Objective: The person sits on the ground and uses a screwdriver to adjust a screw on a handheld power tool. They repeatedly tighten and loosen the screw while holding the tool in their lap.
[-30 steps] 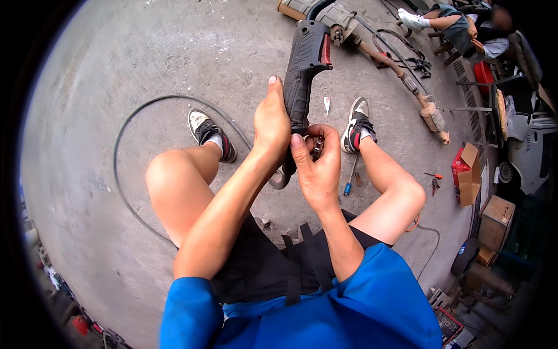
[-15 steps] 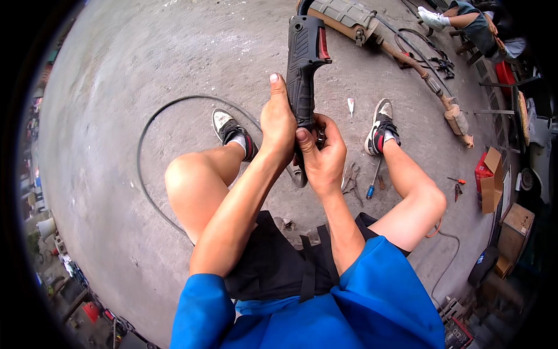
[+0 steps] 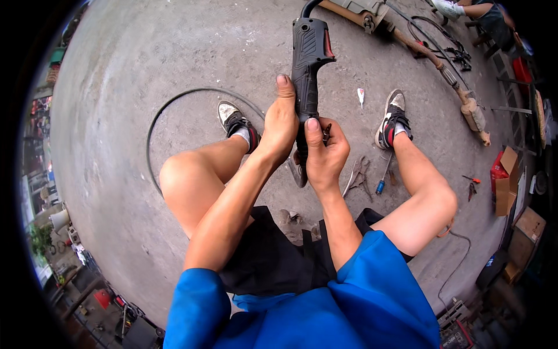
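A black torch-like tool handle [image 3: 310, 52] with a red trigger is held upright between my knees, a black cable rising from its top. My left hand [image 3: 279, 122] is closed round its lower part from the left, thumb lying along it. My right hand [image 3: 325, 148] is closed on its lower end, thumb pressed just below the grip, with a small metal piece at my fingers, too hidden to make out. On the floor to the right lie metal pliers [image 3: 359, 174], a blue-handled screwdriver [image 3: 381, 186] and a small white tube [image 3: 361, 99].
A long exhaust pipe [image 3: 418, 49] and coiled cables [image 3: 459, 58] lie at upper right, where a seated person's legs [image 3: 468, 11] show. A grey hose [image 3: 152, 128] loops round my left leg. An open box [image 3: 504, 180] and wooden crate [image 3: 526, 235] stand at right; clutter lines the left rim.
The view has shifted, so the floor and objects at right appear further right. My right thumb has moved slightly on the handle's lower end; both hands keep hold of it.
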The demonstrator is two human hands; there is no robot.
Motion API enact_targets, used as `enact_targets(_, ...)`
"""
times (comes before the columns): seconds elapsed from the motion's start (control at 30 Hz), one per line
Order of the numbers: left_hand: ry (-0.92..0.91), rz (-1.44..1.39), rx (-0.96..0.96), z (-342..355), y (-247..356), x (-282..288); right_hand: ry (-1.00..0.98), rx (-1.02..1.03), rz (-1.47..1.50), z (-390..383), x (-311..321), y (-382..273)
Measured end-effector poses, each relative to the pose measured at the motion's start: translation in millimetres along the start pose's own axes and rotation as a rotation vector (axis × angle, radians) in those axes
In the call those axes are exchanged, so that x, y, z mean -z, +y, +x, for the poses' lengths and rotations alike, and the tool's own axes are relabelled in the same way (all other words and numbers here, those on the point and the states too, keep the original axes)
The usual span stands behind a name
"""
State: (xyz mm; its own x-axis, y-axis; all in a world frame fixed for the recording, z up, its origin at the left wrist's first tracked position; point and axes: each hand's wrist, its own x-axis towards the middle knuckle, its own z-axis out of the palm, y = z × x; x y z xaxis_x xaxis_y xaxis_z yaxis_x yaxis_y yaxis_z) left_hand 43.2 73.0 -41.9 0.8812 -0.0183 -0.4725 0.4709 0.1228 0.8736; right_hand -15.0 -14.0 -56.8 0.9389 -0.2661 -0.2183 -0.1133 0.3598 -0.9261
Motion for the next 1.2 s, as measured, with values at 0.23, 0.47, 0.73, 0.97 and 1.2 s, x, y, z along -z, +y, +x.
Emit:
enact_targets(0.23,-0.450,-0.034,-0.101,2.6,-0.3,6.0,-0.034,-0.065,0.142,9.9,27.0,-9.1)
enact_targets(0.47,-0.414,-0.098,-0.107,-9.8,3.9,12.3,-0.110,-0.049,0.036,9.8,33.8,-13.3)
enact_targets(0.73,-0.272,-0.066,-0.198,-0.3,-5.3,19.6,-0.224,-0.002,-0.365,19.1,35.9,-18.9)
enact_targets(0.97,-0.241,-0.044,-0.202,-3.3,2.2,19.3,-0.126,0.036,-0.932,2.2,53.6,-78.0)
enact_targets(1.2,-0.276,-0.163,-0.253,-11.9,18.0,16.7,-0.284,0.393,-0.983,-7.5,46.8,-122.7)
